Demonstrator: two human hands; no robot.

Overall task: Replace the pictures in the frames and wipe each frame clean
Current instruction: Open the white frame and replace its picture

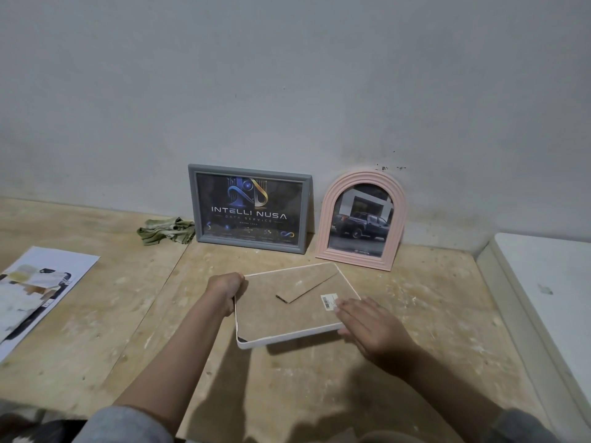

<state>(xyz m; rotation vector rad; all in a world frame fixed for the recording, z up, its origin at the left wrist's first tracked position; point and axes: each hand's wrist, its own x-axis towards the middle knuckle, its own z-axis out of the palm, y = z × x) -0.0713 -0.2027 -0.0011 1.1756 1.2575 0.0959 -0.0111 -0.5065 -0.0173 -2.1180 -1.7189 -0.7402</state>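
A white frame (281, 338) lies face down on the wooden tabletop, its brown backing board and folded stand showing, with a barcode sticker near its right side. My left hand (227, 287) grips the frame's far left corner. My right hand (371, 327) rests flat over its near right corner, fingers spread on the backing. A grey frame (249, 207) with a dark logo picture and a pink arched frame (363, 220) with a car picture lean against the wall behind. A crumpled green cloth (166, 231) lies left of the grey frame.
Loose printed pictures (35, 290) lie at the table's left edge. A white surface (550, 282) adjoins the table on the right. The grey wall stands close behind the frames. The plywood tabletop (319, 394) is scuffed.
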